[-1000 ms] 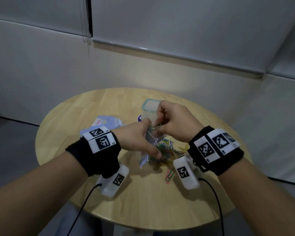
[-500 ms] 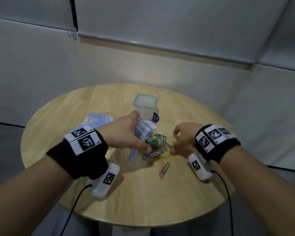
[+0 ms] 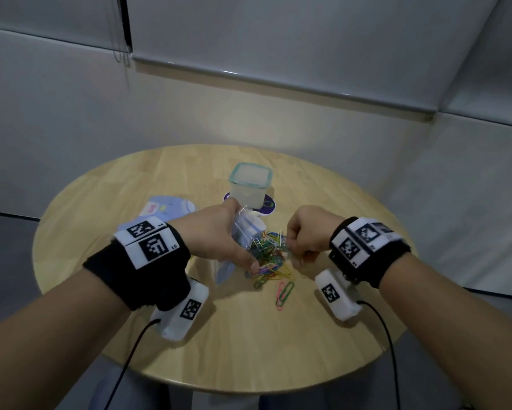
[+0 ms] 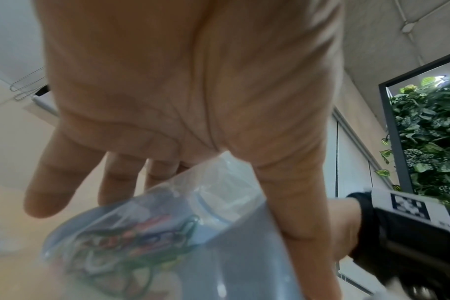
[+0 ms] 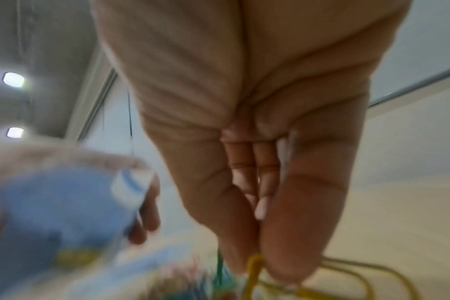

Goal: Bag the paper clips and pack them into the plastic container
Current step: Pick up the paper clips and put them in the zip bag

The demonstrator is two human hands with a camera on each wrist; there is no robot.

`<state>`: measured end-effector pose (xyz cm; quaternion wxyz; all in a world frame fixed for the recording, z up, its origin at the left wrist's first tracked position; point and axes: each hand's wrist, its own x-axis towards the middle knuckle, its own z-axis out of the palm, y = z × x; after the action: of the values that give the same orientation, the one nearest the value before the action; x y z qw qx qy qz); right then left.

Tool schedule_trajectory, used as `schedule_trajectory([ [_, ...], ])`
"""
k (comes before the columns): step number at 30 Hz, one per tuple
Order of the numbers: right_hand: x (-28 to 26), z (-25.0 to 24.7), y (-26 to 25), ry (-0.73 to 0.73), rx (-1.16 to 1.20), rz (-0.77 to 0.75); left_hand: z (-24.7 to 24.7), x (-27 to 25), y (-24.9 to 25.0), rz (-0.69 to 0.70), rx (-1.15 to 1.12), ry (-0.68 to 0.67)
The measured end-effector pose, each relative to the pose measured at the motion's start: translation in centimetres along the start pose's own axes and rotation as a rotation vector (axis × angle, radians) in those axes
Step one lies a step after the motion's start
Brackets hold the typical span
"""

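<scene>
My left hand (image 3: pixel 229 238) holds a clear zip bag (image 3: pixel 249 229) upright over the round wooden table (image 3: pixel 160 184), thumb along its front. In the left wrist view the bag (image 4: pixel 152 239) has several coloured paper clips inside. A pile of coloured paper clips (image 3: pixel 271 260) lies just right of the bag. My right hand (image 3: pixel 293 247) is curled at the pile's right edge. In the right wrist view its thumb and fingers (image 5: pixel 290 243) pinch yellow and green paper clips (image 5: pixel 254 268). The open plastic container (image 3: pixel 250 184), with a teal rim, stands behind the hands.
A pink and a green clip (image 3: pixel 284 291) lie apart in front of the pile. A pale blue printed card (image 3: pixel 167 207) lies left of the container, and a round purple sticker (image 3: pixel 268 205) lies at its base. Walls close in behind the table.
My right hand has come away from the bag's mouth and dropped to the right side of the clip pile, where it now pinches clips. The left hand keeps hold of the bag.
</scene>
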<state>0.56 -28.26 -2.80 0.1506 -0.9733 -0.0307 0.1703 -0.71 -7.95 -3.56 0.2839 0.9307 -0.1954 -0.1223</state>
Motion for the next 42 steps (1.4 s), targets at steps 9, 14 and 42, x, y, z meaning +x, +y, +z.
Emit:
schedule_trajectory([
  [9,-2.1,-2.8,-5.0,0.227,1.056,-0.231,0.0,-0.5,0.6,-0.017,-0.028,0.052],
  [14,-2.2,-1.6,-5.5,0.240,0.857,-0.207,-0.3,-0.6,0.4,-0.024,-0.038,0.096],
  [42,1.9,-0.3,-1.5,0.132,-0.008,-0.193,-0.5,-0.3,0.0,-0.144,0.156,-0.041],
])
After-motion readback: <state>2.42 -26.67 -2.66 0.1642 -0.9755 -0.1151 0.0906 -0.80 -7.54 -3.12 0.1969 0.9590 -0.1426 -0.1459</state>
